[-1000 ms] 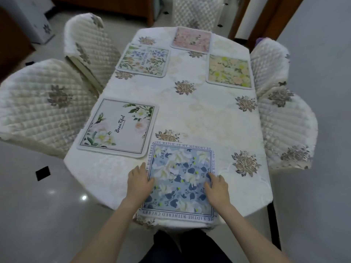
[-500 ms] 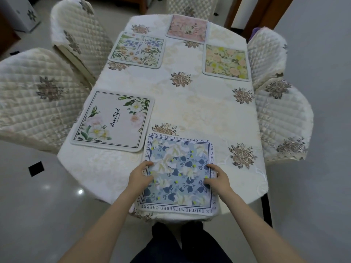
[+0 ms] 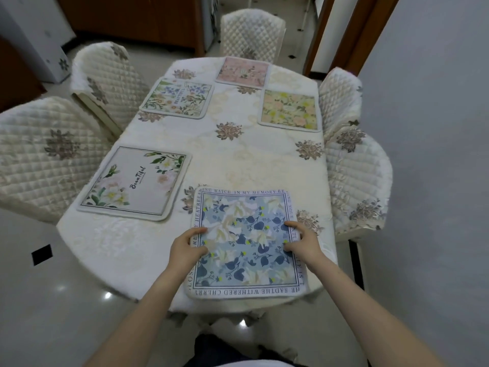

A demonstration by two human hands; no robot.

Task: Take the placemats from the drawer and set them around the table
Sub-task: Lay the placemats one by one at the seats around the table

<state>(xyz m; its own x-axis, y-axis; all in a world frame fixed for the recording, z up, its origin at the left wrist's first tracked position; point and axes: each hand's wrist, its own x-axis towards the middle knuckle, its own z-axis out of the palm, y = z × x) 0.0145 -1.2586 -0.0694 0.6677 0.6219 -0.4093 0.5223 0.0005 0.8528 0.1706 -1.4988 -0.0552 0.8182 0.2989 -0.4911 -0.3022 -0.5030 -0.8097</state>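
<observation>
The near placemat is blue with white flowers; the left one is cream with green leaves; the far mat is pink; the tablecloth is white with brown flowers.

A home dining room: an oval counter under a floral cloth, quilted chairs left, right and beyond the grips, glossy tiled floor, wooden cabinet behind.
</observation>
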